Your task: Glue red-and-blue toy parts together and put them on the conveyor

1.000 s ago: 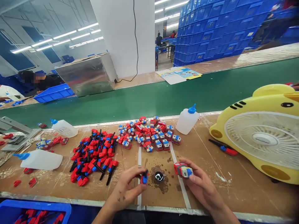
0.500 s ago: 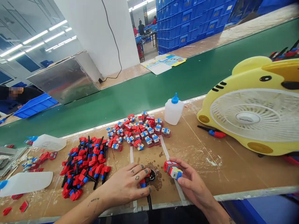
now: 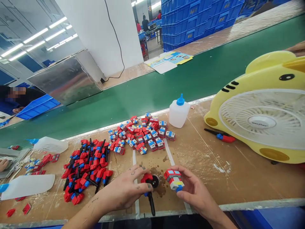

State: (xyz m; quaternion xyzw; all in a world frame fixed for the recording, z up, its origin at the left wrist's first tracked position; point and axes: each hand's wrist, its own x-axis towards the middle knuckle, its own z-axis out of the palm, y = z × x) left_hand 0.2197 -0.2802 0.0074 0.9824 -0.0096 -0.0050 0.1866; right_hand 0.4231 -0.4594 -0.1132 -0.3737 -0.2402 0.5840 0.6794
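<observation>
My left hand has its thumb and fingers around a red and blue toy part with a black rod. The rod points down toward the table's near edge. Just beside that part is a small round black dish, with wet spots on the table around it. In my right hand, between thumb and fingers, is a toy robot torso in red, grey, white, yellow and blue. The two pieces are apart, with the dish between them.
Heaps of rod parts and torso pieces lie on the table. A white squeeze bottle stands behind; two others lie at left. A yellow fan stands at right. A green conveyor belt runs beyond. Another person's hand is far left.
My left fingers have lifted and loosened a little, showing more of the red part. The torso in my right hand has turned and moved slightly left. Another person's hand has appeared far left.
</observation>
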